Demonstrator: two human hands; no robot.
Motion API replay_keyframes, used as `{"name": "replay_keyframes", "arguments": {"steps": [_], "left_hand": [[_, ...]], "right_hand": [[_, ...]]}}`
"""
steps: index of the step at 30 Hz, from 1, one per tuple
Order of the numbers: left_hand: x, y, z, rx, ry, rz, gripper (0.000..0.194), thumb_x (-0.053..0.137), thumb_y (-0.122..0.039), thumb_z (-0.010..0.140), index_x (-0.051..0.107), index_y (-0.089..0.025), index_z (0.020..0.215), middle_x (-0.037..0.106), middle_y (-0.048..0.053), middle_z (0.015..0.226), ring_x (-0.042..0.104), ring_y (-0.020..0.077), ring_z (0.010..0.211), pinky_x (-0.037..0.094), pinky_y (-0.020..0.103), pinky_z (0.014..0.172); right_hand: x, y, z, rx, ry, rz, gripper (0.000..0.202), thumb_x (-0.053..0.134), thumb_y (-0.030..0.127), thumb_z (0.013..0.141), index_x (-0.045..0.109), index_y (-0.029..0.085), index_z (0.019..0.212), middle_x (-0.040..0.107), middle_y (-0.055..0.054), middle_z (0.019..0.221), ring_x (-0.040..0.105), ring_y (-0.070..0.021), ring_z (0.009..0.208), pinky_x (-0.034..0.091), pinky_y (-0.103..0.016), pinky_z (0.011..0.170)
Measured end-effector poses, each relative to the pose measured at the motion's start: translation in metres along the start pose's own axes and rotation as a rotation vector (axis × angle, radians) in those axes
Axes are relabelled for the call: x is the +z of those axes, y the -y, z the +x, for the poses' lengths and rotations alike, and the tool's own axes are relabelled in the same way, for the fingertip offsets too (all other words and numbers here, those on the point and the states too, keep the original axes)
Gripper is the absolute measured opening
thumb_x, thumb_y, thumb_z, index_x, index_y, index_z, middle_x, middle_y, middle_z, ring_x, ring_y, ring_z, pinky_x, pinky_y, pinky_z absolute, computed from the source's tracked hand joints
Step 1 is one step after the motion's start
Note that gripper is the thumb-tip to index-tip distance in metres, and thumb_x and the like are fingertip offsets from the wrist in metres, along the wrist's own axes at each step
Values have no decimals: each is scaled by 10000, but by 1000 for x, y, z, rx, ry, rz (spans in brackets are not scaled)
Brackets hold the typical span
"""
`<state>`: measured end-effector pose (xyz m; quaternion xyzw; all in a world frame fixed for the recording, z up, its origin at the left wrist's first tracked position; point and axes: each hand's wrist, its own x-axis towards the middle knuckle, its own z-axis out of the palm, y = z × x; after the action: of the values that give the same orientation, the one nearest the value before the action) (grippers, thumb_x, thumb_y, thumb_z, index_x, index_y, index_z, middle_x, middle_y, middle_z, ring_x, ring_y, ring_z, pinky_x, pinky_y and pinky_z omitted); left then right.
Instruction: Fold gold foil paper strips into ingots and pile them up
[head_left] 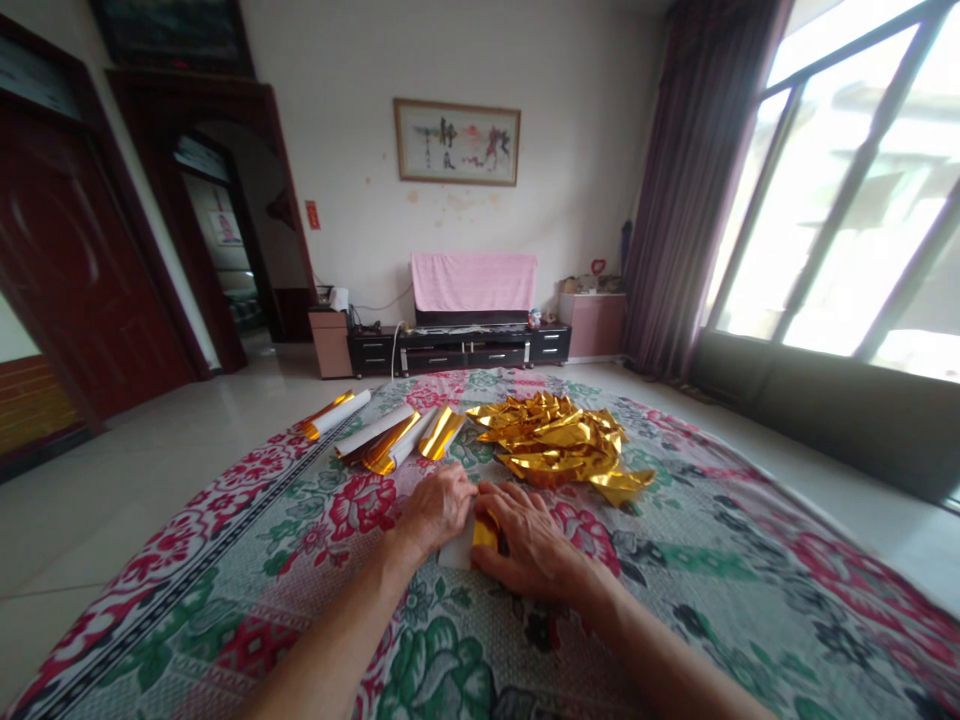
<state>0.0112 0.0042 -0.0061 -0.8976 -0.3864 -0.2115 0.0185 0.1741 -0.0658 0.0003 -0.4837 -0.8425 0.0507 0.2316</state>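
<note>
1. Curled in the fingers of the left hand [441, 500], tips down close to the right hand [529, 535]. Could not tell about any pinch on the paper [455, 553] there.
2. Laid the right hand open over the paper, palm down, with fingers a bit bent and thumb set apart, low on the gold part.
3. Found the paper under and between both hands, white near the left hand and shiny gold by the right thumb. Could not see the rest, hidden under the right hand.
4. Saw a few rolls [441, 435] just past the left hand, white and gold, set on a slant. Spotted one more roll [339, 414] farther out to the left of that hand, apart from the others.
5. Saw a big gold heap [559, 435] just past the right hand, all crinkled, near but not touching the fingers.
6. Saw a cloth [217, 600] below both hands, with red and green flowers.
7. Far past both hands, saw a black stand [424, 358], a pink towel [474, 283] and a picture [457, 142] on the wall [330, 130].
8. Far to the right of the right hand, saw a purple curtain [679, 180] beside a bright window [840, 200].
</note>
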Motion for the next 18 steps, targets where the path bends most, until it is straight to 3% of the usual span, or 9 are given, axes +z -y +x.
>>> {"name": "replay_keyframes", "arguments": {"steps": [18], "left_hand": [[0,1,-2,32,-2,-12,240,408,-164,809,644,-186,770,559,41,817,533,139,794,439,242,725]], "right_hand": [[-1,0,-1,16,7,-5,379,580,377,710,510,240,1056,445,-43,1273,355,-231,1155,275,-383,925]]}}
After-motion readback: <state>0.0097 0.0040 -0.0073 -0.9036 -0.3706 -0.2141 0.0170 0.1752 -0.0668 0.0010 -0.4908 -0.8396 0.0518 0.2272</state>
